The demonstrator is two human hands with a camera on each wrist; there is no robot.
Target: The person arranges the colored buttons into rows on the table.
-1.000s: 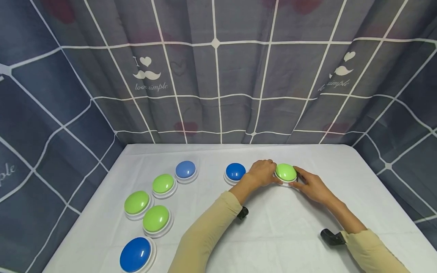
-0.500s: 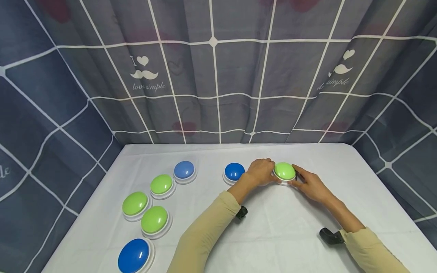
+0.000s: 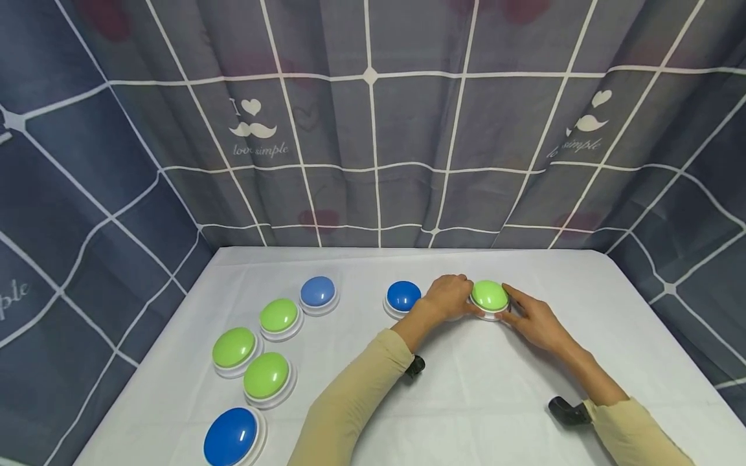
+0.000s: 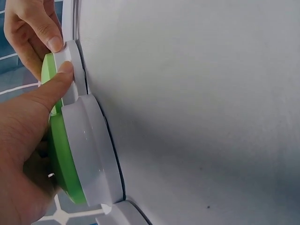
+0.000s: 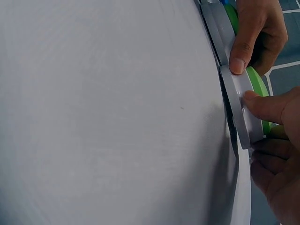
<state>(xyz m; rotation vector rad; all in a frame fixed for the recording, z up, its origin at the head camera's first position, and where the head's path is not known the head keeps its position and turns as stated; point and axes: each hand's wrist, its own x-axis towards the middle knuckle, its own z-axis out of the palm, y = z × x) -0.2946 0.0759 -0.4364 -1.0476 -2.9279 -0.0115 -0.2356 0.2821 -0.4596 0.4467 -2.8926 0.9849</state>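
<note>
Both hands hold a green dome push button (image 3: 489, 296) with a white round base at the back right of the table. My left hand (image 3: 451, 296) grips its left side, with the thumb on the front of the white base. On the opposite side my right hand (image 3: 533, 317) pinches the same base, thumb in front and fingers behind, as the right wrist view shows. A second green button (image 4: 65, 159) sits right beside it under my left hand, mostly hidden in the head view. Left of that hand stands a blue button (image 3: 404, 296), partly covered by the wrist.
On the left, a pale blue button (image 3: 317, 291), three green buttons, one of them the front green button (image 3: 266, 375), and a large blue button (image 3: 230, 436) form a curved group. A white cloth covers the table (image 3: 484, 401). Dark checked curtains (image 3: 408, 129) enclose the back and sides.
</note>
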